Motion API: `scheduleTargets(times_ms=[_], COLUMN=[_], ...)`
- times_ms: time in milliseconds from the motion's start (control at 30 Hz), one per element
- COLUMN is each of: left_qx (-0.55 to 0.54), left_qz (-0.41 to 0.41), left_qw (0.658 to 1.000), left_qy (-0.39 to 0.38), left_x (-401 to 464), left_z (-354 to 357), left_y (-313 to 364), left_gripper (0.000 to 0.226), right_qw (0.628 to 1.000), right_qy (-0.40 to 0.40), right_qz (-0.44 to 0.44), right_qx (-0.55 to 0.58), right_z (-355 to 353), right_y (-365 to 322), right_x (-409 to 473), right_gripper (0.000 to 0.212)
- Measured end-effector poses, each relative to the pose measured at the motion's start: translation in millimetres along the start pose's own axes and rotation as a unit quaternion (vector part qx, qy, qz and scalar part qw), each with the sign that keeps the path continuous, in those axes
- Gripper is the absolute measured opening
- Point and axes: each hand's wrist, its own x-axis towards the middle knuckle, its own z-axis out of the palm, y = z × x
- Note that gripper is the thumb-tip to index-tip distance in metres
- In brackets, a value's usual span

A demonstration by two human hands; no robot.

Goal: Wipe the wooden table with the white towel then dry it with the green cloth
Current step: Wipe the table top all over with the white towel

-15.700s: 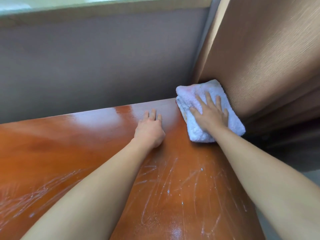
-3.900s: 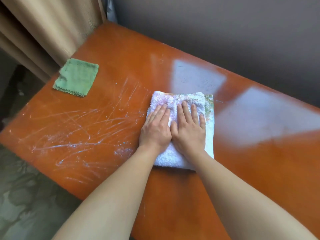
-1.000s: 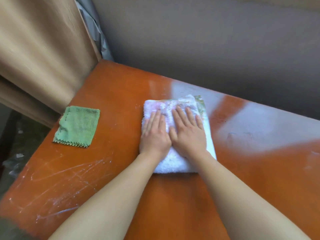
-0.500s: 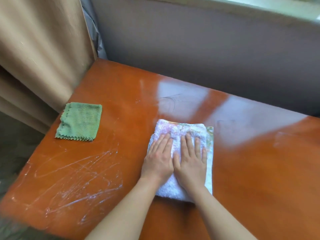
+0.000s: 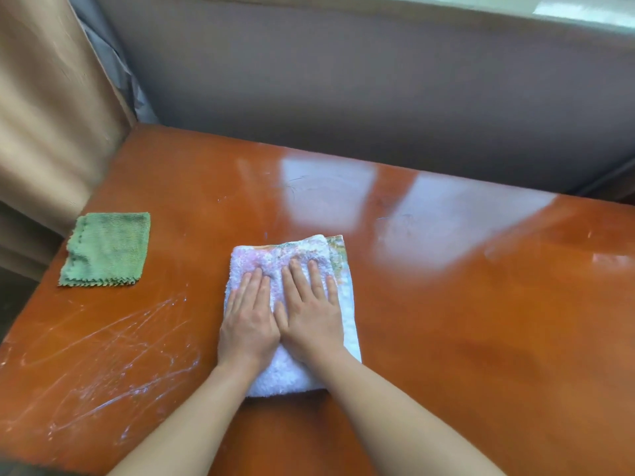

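Observation:
A folded white towel lies flat near the middle of the glossy orange-brown wooden table. My left hand and my right hand press down on it side by side, palms flat, fingers pointing away from me. The hands cover the towel's near half. A small green cloth lies folded by the table's left edge, well apart from the towel and untouched. White smears and streaks mark the near left part of the tabletop.
A tan curtain hangs against the table's left edge behind the green cloth. A grey-brown wall runs along the far edge, with a window sill above. Window light glares on the tabletop beyond the towel.
Both hands slid the towel away from the wall toward me over the last second, then a little forward again. The green cloth has stayed in place.

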Motion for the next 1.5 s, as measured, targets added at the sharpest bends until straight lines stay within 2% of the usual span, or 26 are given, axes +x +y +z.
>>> scheduleTargets(times_ms=[200, 300, 400, 600, 800, 1000, 1067, 1167, 1300, 1400, 1500], left_qx=[-0.028, -0.018, -0.003, -0.012, -0.027, -0.001, 0.003, -0.007, -0.041, -0.056, -0.057], left_qz=[-0.144, -0.16, -0.147, -0.074, 0.069, 0.247, 0.3, 0.333, 0.376, 0.379, 0.358], left_qw=[0.988, 0.985, 0.988, 0.997, 0.996, 0.957, 0.935, 0.911, 0.894, 0.902, 0.912], left_qy=[0.047, 0.06, 0.049, 0.014, -0.039, -0.153, -0.189, -0.243, -0.239, -0.199, -0.192], left_x=[61, 109, 148, 183, 185, 126, 100, 81, 88, 96, 113], left_z=[15, 22, 29, 58, 107, 164, 182, 188, 181, 178, 170], left_y=[44, 62, 88, 180, 335, 509, 550, 573, 562, 549, 524], left_gripper=[0.058, 0.05, 0.05, 0.051, 0.057, 0.066, 0.058, 0.056, 0.073, 0.079, 0.082], right_qw=[0.985, 0.983, 0.989, 0.999, 0.994, 0.957, 0.938, 0.917, 0.907, 0.906, 0.916], right_qy=[-0.067, -0.061, -0.049, -0.015, 0.013, 0.06, 0.08, 0.091, 0.093, 0.085, 0.077], right_qz=[-0.158, -0.171, -0.137, -0.045, 0.104, 0.282, 0.336, 0.386, 0.409, 0.411, 0.392], right_qx=[0.016, 0.004, 0.007, 0.012, 0.0, -0.028, -0.029, -0.037, -0.043, -0.049, -0.032], right_z=[-25, -39, -48, -78, -124, -164, -170, -169, -167, -166, -164], right_y=[49, 74, 106, 203, 352, 504, 534, 549, 543, 530, 509], right_x=[91, 138, 164, 157, 97, -33, -79, -111, -105, -93, -65], right_gripper=[0.059, 0.059, 0.06, 0.059, 0.061, 0.071, 0.071, 0.069, 0.071, 0.076, 0.079])
